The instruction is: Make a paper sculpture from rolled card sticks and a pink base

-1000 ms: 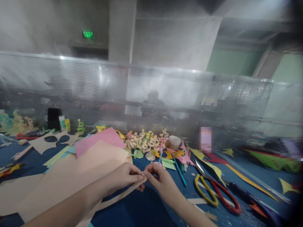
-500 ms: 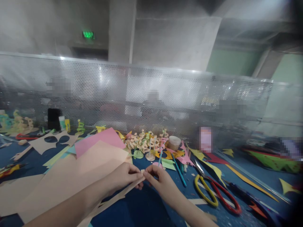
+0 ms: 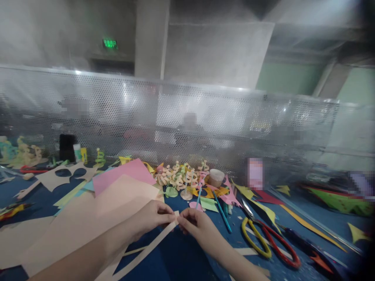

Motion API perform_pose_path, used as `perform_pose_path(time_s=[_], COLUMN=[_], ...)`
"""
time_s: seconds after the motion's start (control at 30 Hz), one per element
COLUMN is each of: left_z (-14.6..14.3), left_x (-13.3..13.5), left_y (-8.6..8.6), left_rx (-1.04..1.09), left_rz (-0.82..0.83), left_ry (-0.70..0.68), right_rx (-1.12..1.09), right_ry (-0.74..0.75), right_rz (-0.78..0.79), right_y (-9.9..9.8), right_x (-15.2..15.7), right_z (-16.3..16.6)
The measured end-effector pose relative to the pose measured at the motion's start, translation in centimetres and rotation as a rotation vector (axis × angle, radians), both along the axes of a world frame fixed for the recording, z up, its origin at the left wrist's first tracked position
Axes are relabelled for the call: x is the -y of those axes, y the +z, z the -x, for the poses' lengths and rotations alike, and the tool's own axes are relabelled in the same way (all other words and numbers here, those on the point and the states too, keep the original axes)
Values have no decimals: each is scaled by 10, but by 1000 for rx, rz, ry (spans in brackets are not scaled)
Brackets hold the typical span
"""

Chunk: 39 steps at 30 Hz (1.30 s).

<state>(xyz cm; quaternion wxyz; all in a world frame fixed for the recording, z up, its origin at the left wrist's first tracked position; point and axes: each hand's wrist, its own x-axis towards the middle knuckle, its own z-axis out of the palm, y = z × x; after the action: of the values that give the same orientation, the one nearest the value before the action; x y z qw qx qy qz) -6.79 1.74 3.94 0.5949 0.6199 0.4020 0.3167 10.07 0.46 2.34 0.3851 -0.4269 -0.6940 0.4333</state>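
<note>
Between my two hands, just below the centre, is the end of a pale cream paper strip point(image 3: 152, 244). My left hand point(image 3: 155, 214) pinches the end with thumb and fingertips. From the other side my right hand point(image 3: 195, 222) pinches the same end, its fingers almost touching the left ones. The rest of the strip slopes down to the lower left, over blue cloth. Large cream paper sheets point(image 3: 88, 218) lie under and beside my left forearm, with a pink sheet point(image 3: 123, 177) behind them.
Scissors point(image 3: 263, 238) with one yellow and one red handle lie right of my right hand. Behind my hands stand curled paper spirals point(image 3: 175, 177) and a tape roll point(image 3: 216, 177). A blue stick point(image 3: 222, 210) and coloured scraps lie nearby. A perforated metal screen point(image 3: 140, 113) borders the back.
The strip's long part has shifted and now shows more of its flat face below my left hand. My fingers have moved only slightly, both still pinching the end.
</note>
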Motion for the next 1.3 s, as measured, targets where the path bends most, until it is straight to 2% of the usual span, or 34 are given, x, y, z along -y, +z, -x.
perform_pose_path(time_s=[0.17,0.3,0.53,0.93,1.13,1.3], left_z=[2,3,3,4,5,4], left_x=[-2,-2,-2,1,-1,0], left_y=[-1,1,2,8,7,7], left_rx=[91,44,7,107,111,162], left_rz=[109,76,41,97,102,117], left_ry=[-42,-26,15,-74,-83,-87], right_rx=[17,-20,-184,-277,-191,-71], right_ry=[-29,-13,103,159,113,38], right_rz=[-22,-50,22,21,-45,-166], right_y=[0,0,0,7,7,7], right_x=[0,1,1,4,6,7], right_z=[-1,-2,-1,2,0,-4])
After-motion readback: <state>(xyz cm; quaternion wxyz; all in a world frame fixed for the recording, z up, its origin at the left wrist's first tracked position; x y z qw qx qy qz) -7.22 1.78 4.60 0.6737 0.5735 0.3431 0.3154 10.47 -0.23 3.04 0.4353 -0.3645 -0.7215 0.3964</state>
